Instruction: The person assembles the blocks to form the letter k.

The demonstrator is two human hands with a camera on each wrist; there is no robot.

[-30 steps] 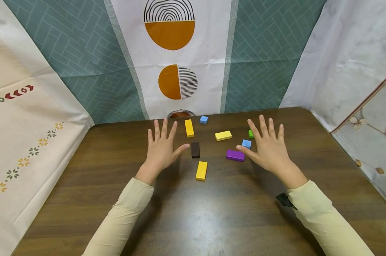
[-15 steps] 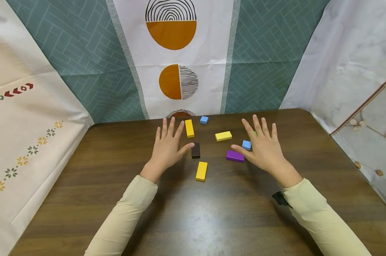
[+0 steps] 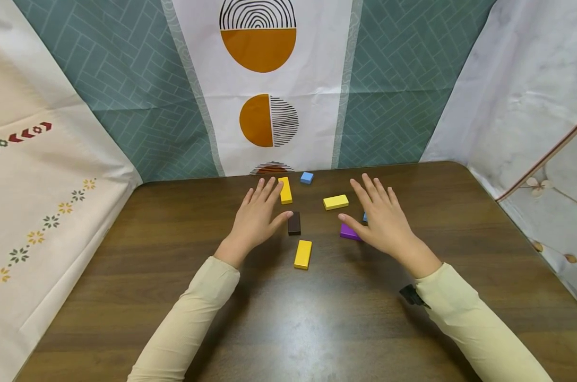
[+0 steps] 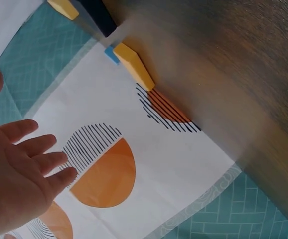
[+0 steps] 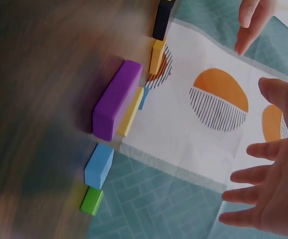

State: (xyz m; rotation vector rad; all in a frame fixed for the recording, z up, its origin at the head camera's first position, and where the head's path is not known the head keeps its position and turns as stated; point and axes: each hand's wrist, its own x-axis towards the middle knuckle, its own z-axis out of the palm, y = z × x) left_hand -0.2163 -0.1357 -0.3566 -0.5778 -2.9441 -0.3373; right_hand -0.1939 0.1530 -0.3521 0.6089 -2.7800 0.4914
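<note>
My left hand (image 3: 253, 222) hovers with spread fingers left of the dark brown block (image 3: 294, 224), its thumb tip overlapping that block in the head view. Its index fingertip overlaps the far yellow block (image 3: 285, 191). My right hand (image 3: 387, 225), also spread and holding nothing, is over the purple block (image 3: 349, 232) and partly covers it. A blue block (image 5: 98, 166) and a green block (image 5: 91, 201) show in the right wrist view; in the head view the right hand hides the green one. Between the hands lie a pale yellow block (image 3: 336, 202) and a nearer yellow block (image 3: 302, 254).
All the blocks lie on a brown wooden table (image 3: 288, 329). Another blue block (image 3: 307, 178) is near its back edge. A patterned cloth (image 3: 393, 85) hangs right behind the table, with a cream cloth (image 3: 44, 175) at the left and a marbled one (image 3: 536, 148) at the right.
Both hands have moved inward, the left rightward and the right leftward. The right hand now covers the green block and more of the blue and purple ones. The blocks stay put.
</note>
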